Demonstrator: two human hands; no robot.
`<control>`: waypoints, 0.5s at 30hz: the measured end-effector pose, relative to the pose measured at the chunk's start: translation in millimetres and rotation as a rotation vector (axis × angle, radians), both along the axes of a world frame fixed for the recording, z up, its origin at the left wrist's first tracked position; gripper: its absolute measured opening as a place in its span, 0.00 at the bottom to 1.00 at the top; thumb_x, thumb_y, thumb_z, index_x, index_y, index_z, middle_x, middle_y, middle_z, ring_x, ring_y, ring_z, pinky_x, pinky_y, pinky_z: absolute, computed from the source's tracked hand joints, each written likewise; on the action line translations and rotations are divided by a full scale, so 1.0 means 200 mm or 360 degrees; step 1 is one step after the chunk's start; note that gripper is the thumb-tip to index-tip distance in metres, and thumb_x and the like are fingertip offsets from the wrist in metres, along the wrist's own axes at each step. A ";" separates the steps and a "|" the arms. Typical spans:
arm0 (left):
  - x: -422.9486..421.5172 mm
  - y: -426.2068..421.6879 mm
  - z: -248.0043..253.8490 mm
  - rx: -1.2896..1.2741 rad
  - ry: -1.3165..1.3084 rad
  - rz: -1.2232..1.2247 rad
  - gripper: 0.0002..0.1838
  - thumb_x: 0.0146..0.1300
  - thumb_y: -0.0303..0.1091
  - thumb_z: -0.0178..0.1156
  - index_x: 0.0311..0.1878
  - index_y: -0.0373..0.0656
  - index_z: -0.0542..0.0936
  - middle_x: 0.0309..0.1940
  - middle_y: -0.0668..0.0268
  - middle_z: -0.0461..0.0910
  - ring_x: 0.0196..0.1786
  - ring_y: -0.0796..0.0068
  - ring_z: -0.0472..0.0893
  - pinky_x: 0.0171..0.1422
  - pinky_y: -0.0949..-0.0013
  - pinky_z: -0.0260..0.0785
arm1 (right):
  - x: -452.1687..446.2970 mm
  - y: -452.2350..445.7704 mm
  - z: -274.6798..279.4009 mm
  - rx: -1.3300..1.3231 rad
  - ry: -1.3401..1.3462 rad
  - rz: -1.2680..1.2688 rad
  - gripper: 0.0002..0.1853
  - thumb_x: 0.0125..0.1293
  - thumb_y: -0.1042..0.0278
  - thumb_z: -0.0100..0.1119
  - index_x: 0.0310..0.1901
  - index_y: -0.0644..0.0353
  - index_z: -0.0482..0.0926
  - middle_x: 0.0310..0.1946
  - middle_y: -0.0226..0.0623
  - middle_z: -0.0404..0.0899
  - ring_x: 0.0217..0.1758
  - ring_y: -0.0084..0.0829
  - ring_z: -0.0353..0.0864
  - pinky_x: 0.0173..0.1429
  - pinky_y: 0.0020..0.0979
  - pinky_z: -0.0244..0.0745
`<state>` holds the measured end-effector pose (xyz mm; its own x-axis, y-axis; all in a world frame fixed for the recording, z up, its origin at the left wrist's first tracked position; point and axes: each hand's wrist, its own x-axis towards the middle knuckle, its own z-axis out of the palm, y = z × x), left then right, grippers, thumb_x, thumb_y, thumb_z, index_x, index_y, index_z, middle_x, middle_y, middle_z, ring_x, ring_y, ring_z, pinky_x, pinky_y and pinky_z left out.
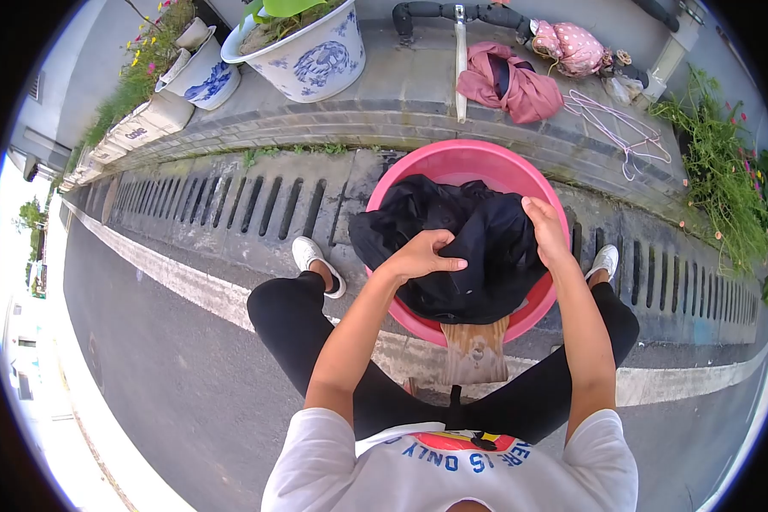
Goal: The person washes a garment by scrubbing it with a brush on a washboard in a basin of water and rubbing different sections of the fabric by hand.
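Washing basin and surroundings, seen from above by a head-worn camera. A round pink plastic basin [541, 175] stands at the centre of the frame, between the knees of a person in a white printed T-shirt [384, 478] and black leggings [288, 328]. A bunched, dark black cloth [461, 294] fills most of the basin and overlaps its left rim. The left hand [427, 256] lies over the middle of the cloth, its thumb and forefinger apart with black fabric showing between them; the other fingers are hidden, so whether they grip cannot be told. The right hand [544, 229] is clamped on the cloth's right edge, just inside the right rim. A pale brown wooden board [476, 363] projects from the basin's near rim, below the cloth.

White shoes [320, 266] flank the basin at left and right. A grey slotted drain cover [222, 200] runs behind it across the frame, bordered below by a whitish painted stripe [200, 294] and asphalt [171, 358]. On the grey ledge [401, 81] at the top: a large white planter with blue motifs [311, 64], upper left of centre; a crumpled dusty-pink cloth [520, 94], upper right of centre, beside an upright white post [461, 64]; and thin pale wire hangers [627, 141] farther right. Flowering green plants [721, 171] occupy the right edge.
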<state>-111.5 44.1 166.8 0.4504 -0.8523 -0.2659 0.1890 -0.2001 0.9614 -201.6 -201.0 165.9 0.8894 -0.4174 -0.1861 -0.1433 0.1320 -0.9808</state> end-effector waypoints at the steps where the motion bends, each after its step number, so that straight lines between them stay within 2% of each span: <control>1: 0.00 0.00 0.01 0.0108 0.0182 0.0063 0.10 0.58 0.31 0.68 0.31 0.42 0.74 0.31 0.75 0.77 0.35 0.84 0.76 0.43 0.76 0.70 | 0.00 -0.01 0.00 0.0003 0.0003 -0.0018 0.14 0.71 0.59 0.50 0.36 0.62 0.78 0.31 0.19 0.71 0.37 0.13 0.66 0.45 0.22 0.63; 3: 0.05 0.03 -0.06 0.0026 0.0332 0.0356 0.07 0.60 0.29 0.65 0.33 0.44 0.75 0.33 0.74 0.78 0.36 0.83 0.78 0.43 0.75 0.72 | 0.02 0.00 0.00 0.0017 -0.0002 -0.0044 0.15 0.71 0.58 0.51 0.34 0.61 0.77 0.29 0.18 0.70 0.35 0.13 0.65 0.43 0.21 0.62; 5: 0.09 0.06 0.00 -0.0091 0.0547 0.0690 0.05 0.63 0.25 0.60 0.37 0.47 0.74 0.34 0.73 0.79 0.38 0.81 0.80 0.42 0.72 0.74 | 0.02 0.03 0.05 0.0042 0.0002 -0.0071 0.15 0.71 0.57 0.51 0.32 0.60 0.76 0.27 0.17 0.67 0.32 0.13 0.62 0.39 0.21 0.60; 8: 0.13 0.07 0.02 -0.0510 0.0632 0.0793 0.05 0.64 0.24 0.57 0.40 0.46 0.73 0.33 0.71 0.79 0.38 0.79 0.80 0.42 0.70 0.76 | 0.03 0.03 -0.04 -0.0267 -0.0027 0.0142 0.15 0.72 0.57 0.51 0.32 0.58 0.75 0.25 0.16 0.64 0.30 0.13 0.60 0.37 0.20 0.59; 9: 0.14 0.07 0.02 -0.0537 0.0563 0.0825 0.04 0.65 0.25 0.57 0.39 0.45 0.72 0.33 0.72 0.77 0.38 0.80 0.79 0.42 0.73 0.74 | 0.04 0.03 -0.06 -0.0241 0.0000 0.0138 0.16 0.70 0.54 0.53 0.32 0.57 0.75 0.26 0.16 0.64 0.31 0.13 0.60 0.38 0.20 0.59; 12: 0.13 0.03 0.03 -0.0587 0.0373 0.0884 0.04 0.65 0.25 0.57 0.38 0.43 0.72 0.32 0.73 0.74 0.36 0.84 0.75 0.42 0.78 0.69 | 0.02 0.05 0.04 -0.0166 0.0077 0.0393 0.20 0.66 0.49 0.58 0.41 0.61 0.78 0.41 0.29 0.74 0.51 0.23 0.69 0.57 0.27 0.63; 15: 0.14 0.00 0.04 -0.0573 0.0153 0.0850 0.04 0.65 0.24 0.58 0.38 0.42 0.72 0.32 0.74 0.73 0.36 0.85 0.73 0.43 0.79 0.68 | 0.01 0.11 0.13 -0.0143 0.0303 0.0848 0.25 0.60 0.47 0.65 0.46 0.62 0.79 0.46 0.33 0.74 0.58 0.30 0.68 0.63 0.32 0.60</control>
